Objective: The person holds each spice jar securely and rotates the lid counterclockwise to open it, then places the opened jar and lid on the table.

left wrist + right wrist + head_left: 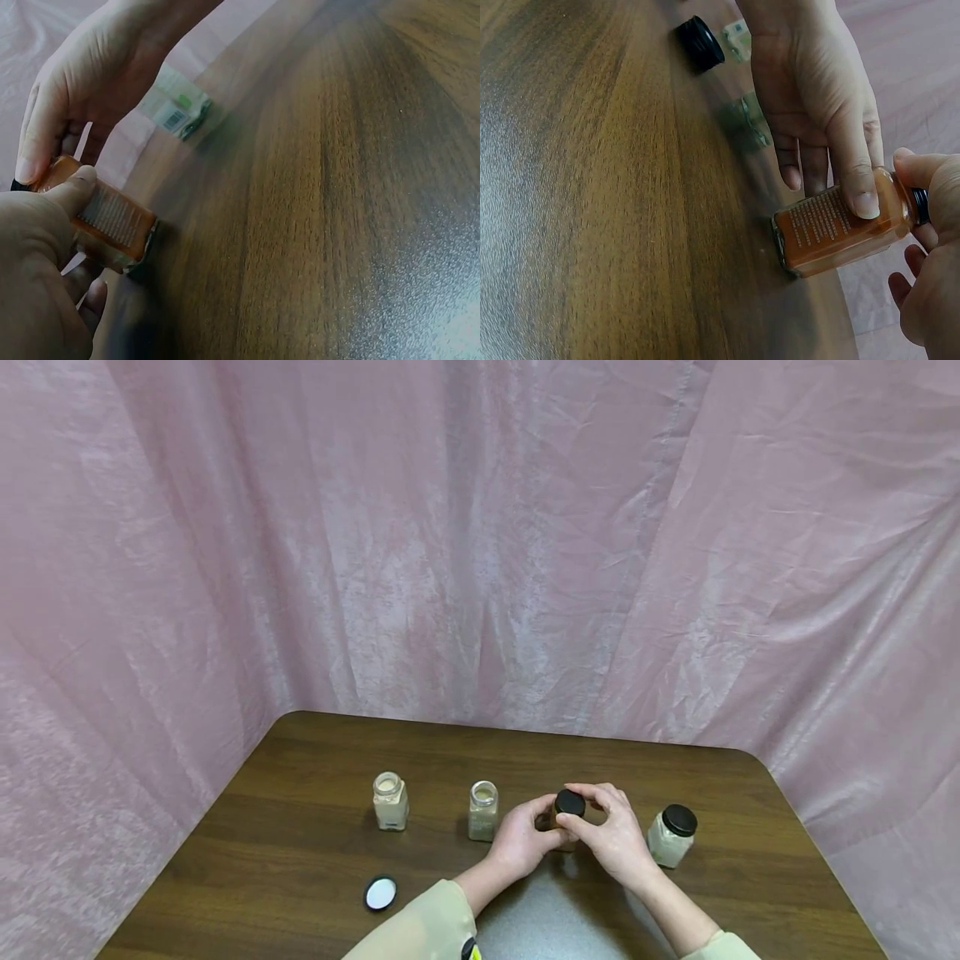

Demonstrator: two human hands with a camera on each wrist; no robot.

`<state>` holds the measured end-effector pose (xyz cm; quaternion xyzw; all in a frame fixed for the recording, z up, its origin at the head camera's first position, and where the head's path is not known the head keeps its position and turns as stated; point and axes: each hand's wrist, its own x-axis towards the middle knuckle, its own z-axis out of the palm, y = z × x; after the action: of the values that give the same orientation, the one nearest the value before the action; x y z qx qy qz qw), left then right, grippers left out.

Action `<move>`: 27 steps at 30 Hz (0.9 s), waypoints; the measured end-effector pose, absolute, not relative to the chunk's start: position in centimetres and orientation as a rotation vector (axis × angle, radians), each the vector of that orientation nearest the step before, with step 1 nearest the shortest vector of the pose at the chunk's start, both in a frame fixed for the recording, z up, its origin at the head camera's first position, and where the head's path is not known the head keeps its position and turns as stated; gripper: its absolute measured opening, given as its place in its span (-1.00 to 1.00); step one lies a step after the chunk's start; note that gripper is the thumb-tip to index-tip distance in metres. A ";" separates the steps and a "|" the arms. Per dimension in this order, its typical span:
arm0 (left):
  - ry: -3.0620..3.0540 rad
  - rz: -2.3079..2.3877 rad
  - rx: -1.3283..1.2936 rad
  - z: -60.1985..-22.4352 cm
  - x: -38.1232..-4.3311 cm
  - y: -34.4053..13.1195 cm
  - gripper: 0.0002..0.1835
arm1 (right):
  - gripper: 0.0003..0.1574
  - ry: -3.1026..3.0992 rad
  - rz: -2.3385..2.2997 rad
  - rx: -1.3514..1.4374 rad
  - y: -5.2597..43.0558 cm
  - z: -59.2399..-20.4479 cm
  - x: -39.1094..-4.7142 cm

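My left hand [521,837] grips the body of a square glass spice jar [829,229] filled with orange-brown powder. Its label of small print shows in both wrist views. The fingers and thumb of my right hand [615,835] pinch the black lid [570,802] on top of this jar. The jar stands at the table's surface, and in the head view the hands cover most of it. To the right of my right hand is a jar of pale contents with a black lid [672,835].
Two lidless jars of pale powder stand to the left, one nearer [483,812] and one farther off [391,802]. A loose black lid [380,892] lies white inside up on the wooden table [285,827]. A pink curtain [480,543] hangs behind the table.
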<state>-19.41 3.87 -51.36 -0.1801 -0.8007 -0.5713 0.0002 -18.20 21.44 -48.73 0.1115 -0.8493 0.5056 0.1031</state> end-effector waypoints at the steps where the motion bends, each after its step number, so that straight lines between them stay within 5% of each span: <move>1: -2.514 -1.790 -0.569 -51.4 -19.4 3.9 -0.62 | -0.41 -2.509 1.483 0.329 21.5 -48.7 -18.2; 27: -2.572 -1.779 -0.599 -51.5 -19.7 3.7 -0.62 | -0.42 -2.591 1.336 0.565 22.6 -48.2 -18.4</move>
<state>-19.70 3.69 -51.49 -0.1880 -0.8076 -0.5586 -0.0213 -18.41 22.65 -48.23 0.1895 -0.8693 0.4483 0.0859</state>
